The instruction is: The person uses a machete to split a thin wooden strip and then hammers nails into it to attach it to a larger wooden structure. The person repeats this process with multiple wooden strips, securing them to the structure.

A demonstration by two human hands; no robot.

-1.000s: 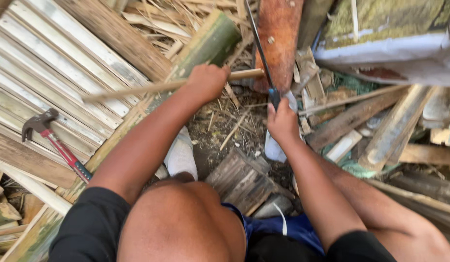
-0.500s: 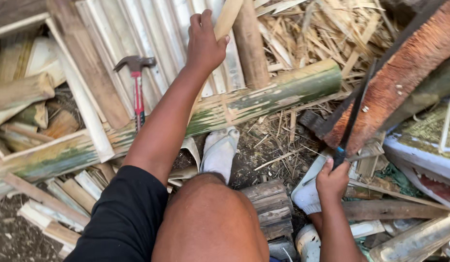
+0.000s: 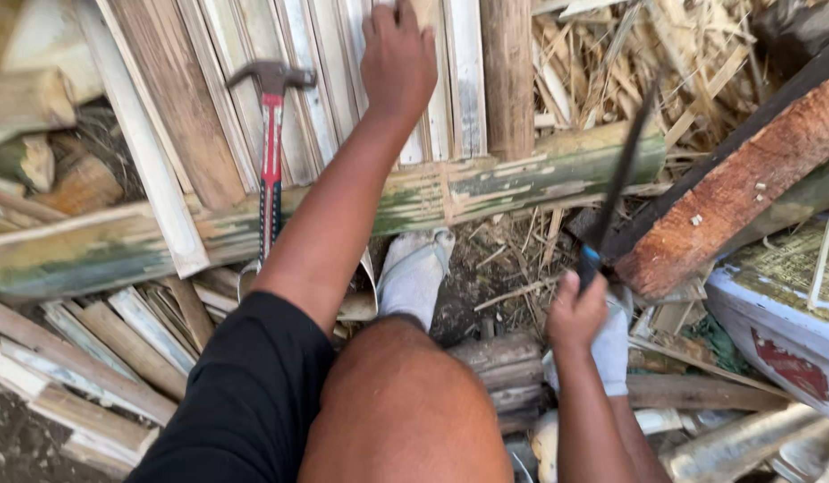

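Observation:
My left hand [image 3: 397, 55] reaches far forward and rests palm down on a row of pale split bamboo slats [image 3: 329, 63] laid side by side; whether it grips one I cannot tell. My right hand [image 3: 574, 315] is low at the right, closed around the blue handle of a long dark blade [image 3: 622, 174] that points up and away. A thick green-stained bamboo pole [image 3: 486, 183] lies across the ground between the two hands. My bare knee [image 3: 397, 402] and white-socked feet are below.
A claw hammer with a red and white handle [image 3: 271, 152] lies on the slats left of my arm. A reddish-brown wooden beam [image 3: 727, 192] slants at the right above a blue and white box [image 3: 777, 331]. Bamboo scraps and dry shavings litter the ground.
My left hand carried a thin bamboo strip away from the blade, over to the slat pile, and now lies on the slats. My right hand stayed low with the blade.

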